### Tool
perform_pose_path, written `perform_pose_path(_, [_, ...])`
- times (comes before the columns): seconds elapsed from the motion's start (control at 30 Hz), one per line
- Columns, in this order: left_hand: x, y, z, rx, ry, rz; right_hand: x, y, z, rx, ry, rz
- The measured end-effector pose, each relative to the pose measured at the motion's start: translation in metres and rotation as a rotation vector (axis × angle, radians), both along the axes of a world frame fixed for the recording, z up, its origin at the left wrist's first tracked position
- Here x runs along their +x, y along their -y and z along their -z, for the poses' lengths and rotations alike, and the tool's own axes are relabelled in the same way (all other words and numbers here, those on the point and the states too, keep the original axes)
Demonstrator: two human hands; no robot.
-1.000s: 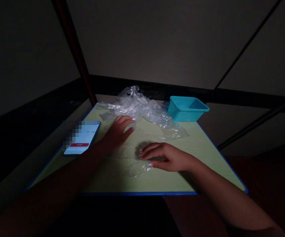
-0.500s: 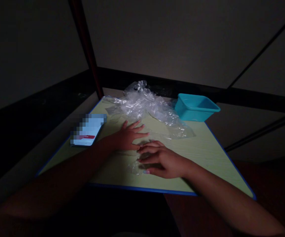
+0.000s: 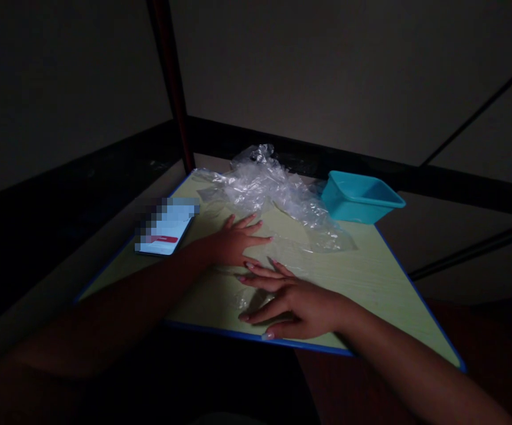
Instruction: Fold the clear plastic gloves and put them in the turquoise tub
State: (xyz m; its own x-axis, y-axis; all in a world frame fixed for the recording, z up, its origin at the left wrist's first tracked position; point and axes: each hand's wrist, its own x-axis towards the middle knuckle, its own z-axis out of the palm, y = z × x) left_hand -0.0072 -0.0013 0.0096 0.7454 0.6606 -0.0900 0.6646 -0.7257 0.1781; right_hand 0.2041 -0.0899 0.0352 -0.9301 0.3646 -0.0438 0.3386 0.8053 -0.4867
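My left hand [image 3: 235, 243] lies with its fingers spread over a clear plastic bag [image 3: 243, 300] on the pale table [image 3: 357, 277]. Close to the table's front edge, my right hand [image 3: 293, 301] is spread as well, its fingers above the near part of that thin plastic. Neither hand grips anything. Dim light and the hands hide much of the flat plastic's outline. Beyond my left hand, a heap of crumpled clear plastic bags [image 3: 267, 183] covers the back of the table.
A turquoise plastic bin [image 3: 355, 209] stands at the back right corner. On the left side lies a phone [image 3: 165, 233] with a lit screen, partly pixelated. Walls close in behind and to the left, and a blue edging [image 3: 229, 335] runs round the table.
My right hand has come nearer the table's front edge, and its fingers have spread wider. My left hand stays about where it was. The whole view has shifted slightly.
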Motion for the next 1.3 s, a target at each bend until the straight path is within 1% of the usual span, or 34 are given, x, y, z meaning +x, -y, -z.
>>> perform_pose_path(0.07, [0.0004,0.0001,-0.0004,-0.005,-0.006,-0.011,0.0006,-0.0008,-0.0009,-0.006,-0.044,0.019])
perform_pose_path(0.13, [0.0006,0.0001,-0.0003,-0.002,-0.012,-0.017,0.0015,-0.0015,-0.0016,0.020,-0.085,0.074])
perform_pose_path(0.23, [0.0002,-0.0003,0.0012,0.005,-0.010,-0.018,0.0027,-0.0020,-0.0021,0.072,-0.073,0.122])
perform_pose_path(0.43, [-0.0007,-0.0024,0.0046,0.008,-0.007,-0.025,0.0012,-0.0011,-0.0019,0.048,0.005,0.030])
perform_pose_path(0.63, [-0.0001,-0.0004,0.0014,0.018,-0.020,-0.026,0.0012,-0.0001,-0.0012,0.006,0.016,-0.002])
perform_pose_path(0.7, [-0.0002,0.0002,0.0011,0.019,-0.014,-0.021,0.0021,0.0000,-0.0027,0.000,-0.007,0.010])
perform_pose_path(0.83, [0.0006,0.0012,0.0001,0.008,-0.024,-0.032,0.0041,-0.0017,-0.0065,0.083,-0.057,0.079])
perform_pose_path(0.93, [0.0014,0.0018,-0.0014,0.002,-0.029,-0.043,0.0046,-0.0032,-0.0075,0.151,-0.060,0.042])
perform_pose_path(1.07, [0.0009,0.0017,-0.0015,0.007,-0.024,-0.029,0.0028,-0.0019,-0.0061,0.191,-0.034,-0.022])
perform_pose_path(1.3, [-0.0006,-0.0014,0.0044,0.029,-0.017,-0.021,0.0003,0.0020,-0.0011,0.196,0.013,-0.023])
